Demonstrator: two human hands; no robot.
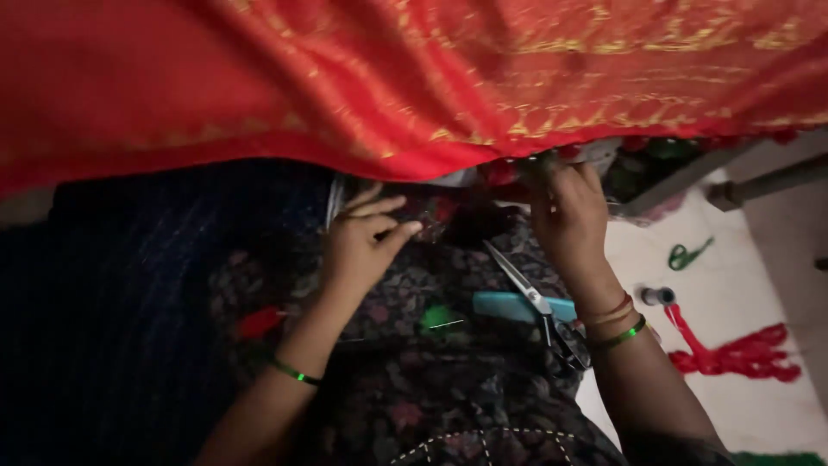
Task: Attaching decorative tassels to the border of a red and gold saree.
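Left hand (358, 246): I see its grip clenched, thumb pinched to forefinger on something small and dark I cannot make out, held over my lap.
Right hand (569, 216): its grip is closed on the hem of the red cloth, fingers hidden at the edge near a red tassel (498, 173).
Red cloth (414, 78): red with gold woven bands, draped across the whole upper view; its lower edge runs from 9 o'clock to 3 o'clock, just above both hands.
Key relation: the hem lies at 12 o'clock from both hands; I judge the right hand already on it, the left just short of it, at about 8 o'clock from the tassel.
Scissors (539, 306): lying on my lap, long axis from 11 o'clock down to 5 o'clock, tips toward the hands, handles by the right wrist; nearer the right hand.
Teal strip (504, 304): flat under the scissors, lying 9 to 3.
Floor (733, 302): at 3 o'clock, holding a thread spool (660, 296), red thread bundle (737, 352) and green thread (688, 254).
Containers: none that I can see.
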